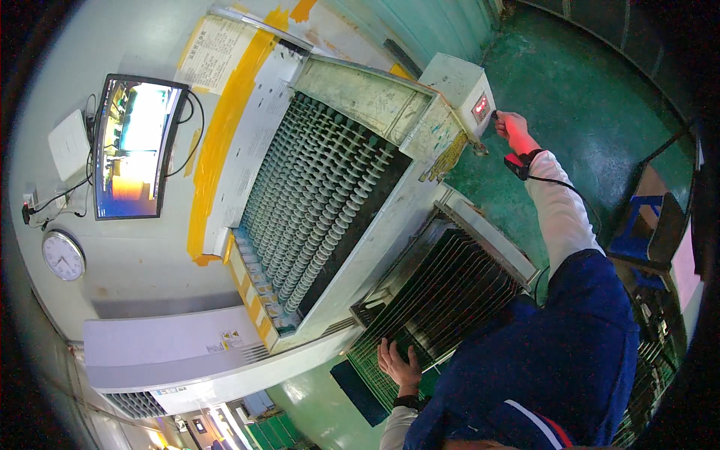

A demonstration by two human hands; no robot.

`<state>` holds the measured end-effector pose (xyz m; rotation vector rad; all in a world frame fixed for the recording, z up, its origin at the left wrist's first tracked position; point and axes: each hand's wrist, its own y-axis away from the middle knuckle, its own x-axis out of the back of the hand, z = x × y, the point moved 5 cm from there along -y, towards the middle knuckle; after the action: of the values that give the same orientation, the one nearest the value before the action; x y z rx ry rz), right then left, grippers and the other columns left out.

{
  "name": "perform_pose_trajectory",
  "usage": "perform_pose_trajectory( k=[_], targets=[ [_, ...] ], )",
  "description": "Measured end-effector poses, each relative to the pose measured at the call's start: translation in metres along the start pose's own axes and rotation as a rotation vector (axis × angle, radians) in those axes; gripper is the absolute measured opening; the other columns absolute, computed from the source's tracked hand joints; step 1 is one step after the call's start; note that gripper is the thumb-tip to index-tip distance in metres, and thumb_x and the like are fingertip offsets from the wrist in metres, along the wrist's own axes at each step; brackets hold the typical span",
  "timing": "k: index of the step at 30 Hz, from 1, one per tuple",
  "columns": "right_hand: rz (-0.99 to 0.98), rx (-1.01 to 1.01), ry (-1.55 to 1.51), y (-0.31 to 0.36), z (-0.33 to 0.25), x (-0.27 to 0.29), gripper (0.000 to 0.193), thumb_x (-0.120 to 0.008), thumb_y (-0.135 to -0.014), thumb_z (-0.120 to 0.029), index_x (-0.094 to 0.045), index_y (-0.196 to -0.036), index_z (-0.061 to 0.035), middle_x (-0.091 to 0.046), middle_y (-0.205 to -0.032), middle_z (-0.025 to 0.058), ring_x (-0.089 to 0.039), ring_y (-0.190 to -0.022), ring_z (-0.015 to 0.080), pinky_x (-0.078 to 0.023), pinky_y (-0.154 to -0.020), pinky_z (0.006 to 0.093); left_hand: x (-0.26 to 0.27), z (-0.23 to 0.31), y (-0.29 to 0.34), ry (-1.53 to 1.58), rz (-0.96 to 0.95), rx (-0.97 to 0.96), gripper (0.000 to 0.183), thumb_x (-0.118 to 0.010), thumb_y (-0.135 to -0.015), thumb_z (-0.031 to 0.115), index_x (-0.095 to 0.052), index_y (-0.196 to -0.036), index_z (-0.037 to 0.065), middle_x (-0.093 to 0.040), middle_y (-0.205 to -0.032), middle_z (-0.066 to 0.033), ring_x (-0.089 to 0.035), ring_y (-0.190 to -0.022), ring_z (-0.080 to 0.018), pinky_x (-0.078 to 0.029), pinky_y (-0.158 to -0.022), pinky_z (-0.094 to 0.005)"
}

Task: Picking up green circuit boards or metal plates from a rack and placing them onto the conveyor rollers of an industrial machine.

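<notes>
Right hand [513, 129]: raised to the control box; grip narrow, thumb and finger closed about the black knob.
Black knob [494, 115]: small, on the side of the control box, at the right hand's fingertips.
Control box [452, 79]: pale, set at the upper corner of the machine frame [360, 97]; red display [481, 107] lit.
Knob setting: apparently under way, judging by the fingers on it — how far turned, and how much remains, cannot be told.
Left hand [400, 366]: grip wide, fingers spread, nothing seen held; at the lower end of the slotted rack, whether pressing on it cannot be told.
Slotted rack [457, 281]: dark, crossed by thin parallel lines; just beside the machine frame, partly behind the person's blue top [525, 367]. In place, by its position; loading unclear.
Roller bed [322, 195]: many rows of pale discs within the machine frame; turning or at rest — cannot be told.
Wall: monitor [139, 150], lit; round clock [63, 255]; both well apart from the hands.
</notes>
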<state>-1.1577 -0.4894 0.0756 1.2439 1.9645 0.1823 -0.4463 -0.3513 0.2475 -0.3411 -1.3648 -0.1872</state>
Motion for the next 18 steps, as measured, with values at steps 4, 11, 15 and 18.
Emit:
perform_pose_trajectory(
  k=[4,11,15,18],
  targets=[
    [0.005,0.006,0.004,0.001,0.0,-0.003,0.013,-0.074,-0.097,-0.013,-0.063,-0.098,-0.0049,-0.053,-0.074,-0.0013,-0.051,-0.061,0.0095,-0.044,-0.051,0.0262,-0.001,-0.003,0.002,0.006,-0.007,0.01,0.051,-0.065,-0.097,0.043,-0.058,-0.133,0.007,-0.046,-0.157,-0.0137,-0.038,-0.145,-0.0422,-0.027,-0.12,-0.0582],
    [-0.015,0.016,0.002,0.006,0.001,-0.006,0.012,-0.073,-0.097,-0.012,-0.063,-0.095,-0.0044,-0.053,-0.073,-0.002,-0.05,-0.061,0.0091,-0.043,-0.052,0.025,0.001,0.001,0.003,-0.009,-0.005,-0.01,0.051,-0.067,-0.097,0.04,-0.057,-0.133,0.006,-0.045,-0.157,-0.0154,-0.037,-0.145,-0.0417,-0.027,-0.12,-0.0578],
    [-0.064,0.014,-0.011,-0.005,0.001,0.002,0.012,-0.072,-0.097,-0.011,-0.063,-0.095,-0.004,-0.053,-0.074,-0.0021,-0.05,-0.061,0.0086,-0.043,-0.051,0.0247,0.003,0.003,-0.001,0.005,-0.006,-0.016,0.051,-0.067,-0.097,0.04,-0.057,-0.133,0.006,-0.045,-0.157,-0.0155,-0.037,-0.145,-0.0418,-0.027,-0.12,-0.0578],
    [-0.059,0.01,-0.009,0.0,0.001,-0.001,0.011,-0.072,-0.097,-0.011,-0.063,-0.096,-0.0038,-0.053,-0.074,-0.0019,-0.05,-0.061,0.0083,-0.042,-0.051,0.0246,0.003,0.003,0.001,0.002,-0.01,-0.004,0.05,-0.067,-0.097,0.039,-0.057,-0.133,0.006,-0.045,-0.157,-0.0154,-0.038,-0.145,-0.0418,-0.027,-0.12,-0.0578]
  ],
)
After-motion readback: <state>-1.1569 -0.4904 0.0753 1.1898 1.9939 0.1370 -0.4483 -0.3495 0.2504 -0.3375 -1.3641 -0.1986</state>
